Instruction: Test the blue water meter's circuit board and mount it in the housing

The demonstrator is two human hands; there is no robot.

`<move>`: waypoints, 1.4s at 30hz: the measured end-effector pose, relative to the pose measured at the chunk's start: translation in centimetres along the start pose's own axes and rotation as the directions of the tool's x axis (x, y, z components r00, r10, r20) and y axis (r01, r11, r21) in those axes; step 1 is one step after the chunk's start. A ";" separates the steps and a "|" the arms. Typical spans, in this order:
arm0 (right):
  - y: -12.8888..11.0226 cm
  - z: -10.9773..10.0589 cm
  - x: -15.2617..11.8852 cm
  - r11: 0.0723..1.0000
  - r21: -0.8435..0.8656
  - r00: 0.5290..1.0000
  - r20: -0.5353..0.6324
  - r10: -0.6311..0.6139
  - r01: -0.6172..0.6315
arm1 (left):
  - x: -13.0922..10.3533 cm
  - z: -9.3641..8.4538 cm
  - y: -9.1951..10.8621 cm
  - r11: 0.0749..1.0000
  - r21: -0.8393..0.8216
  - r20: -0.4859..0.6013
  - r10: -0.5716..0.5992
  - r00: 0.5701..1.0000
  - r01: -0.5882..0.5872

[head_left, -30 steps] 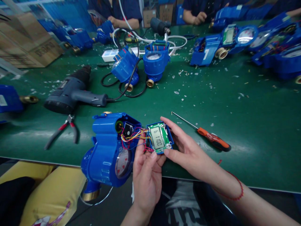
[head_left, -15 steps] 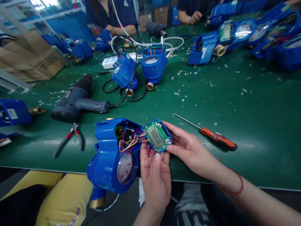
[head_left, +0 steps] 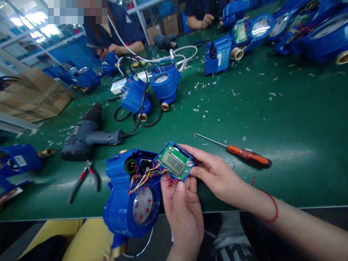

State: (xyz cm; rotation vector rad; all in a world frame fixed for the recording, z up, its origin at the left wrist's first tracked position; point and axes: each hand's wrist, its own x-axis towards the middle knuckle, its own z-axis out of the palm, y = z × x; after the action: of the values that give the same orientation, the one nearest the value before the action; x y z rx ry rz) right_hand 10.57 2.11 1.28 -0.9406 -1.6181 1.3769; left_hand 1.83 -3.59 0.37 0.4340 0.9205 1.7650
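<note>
A small blue-framed display module point(head_left: 175, 162), with a green circuit board and a lit grey screen, is between my hands. My left hand point(head_left: 183, 208) grips its lower edge from below, thumb on top. On its right side, my right hand point(head_left: 214, 174) pinches the frame between thumb and fingers. Coloured wires point(head_left: 145, 175) run from the module into an open blue meter point(head_left: 119, 206). That meter, with a round dial and a brass fitting, lies at the table's front edge, left of my hands.
A heat gun point(head_left: 87, 139) and pliers point(head_left: 87, 177) lie left on the green table point(head_left: 244, 108). An orange screwdriver point(head_left: 248, 156) is at right. Blue meters point(head_left: 164, 85) with cables stand behind, more at the back right. Two people sit opposite; a cardboard box point(head_left: 40, 94) is at left.
The display module has turned slightly in my hands, its screen now more level. The view has shifted and tilted; the heat gun and table edge appear lower.
</note>
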 end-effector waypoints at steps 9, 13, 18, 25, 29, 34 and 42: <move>1.3 0.6 -1.0 0.998 0.066 0.998 -0.065 0.019 -0.015 | 0.9 -0.3 0.3 0.999 -0.042 0.002 -0.026 1.000 0.026; 1.6 1.2 -2.0 0.998 0.031 0.997 -0.044 0.058 -0.057 | 2.2 -0.5 0.7 0.998 -0.001 -0.030 -0.070 0.997 0.070; 1.2 1.5 -2.5 0.994 -0.041 0.995 0.025 0.100 -0.099 | 2.9 -0.2 1.1 0.994 0.109 -0.107 0.024 0.994 -0.012; 0.3 2.1 -1.9 0.987 -0.080 0.989 -0.060 0.134 -0.138 | 2.9 0.3 1.0 1.000 0.012 -0.021 0.013 1.000 -0.012; 0.0 2.4 -1.3 0.979 -0.123 0.985 -0.074 0.158 -0.166 | 2.9 0.2 0.8 0.996 -0.078 -0.031 -0.044 0.999 0.041; 0.9 1.8 -0.9 0.966 -0.201 0.987 -0.004 0.164 -0.161 | 2.7 0.2 0.0 0.984 -0.166 -0.095 -0.080 0.992 0.064; -3.6 -1.0 5.8 0.846 -0.516 0.981 0.188 -0.042 0.135 | 4.1 -2.0 5.1 0.996 0.084 -0.086 -0.033 0.996 0.041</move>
State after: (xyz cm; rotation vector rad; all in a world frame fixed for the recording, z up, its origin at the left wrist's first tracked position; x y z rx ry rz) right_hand 8.92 7.31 5.53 -1.0580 -2.2092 0.9758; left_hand -4.34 -1.41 2.38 0.3973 1.0610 1.7253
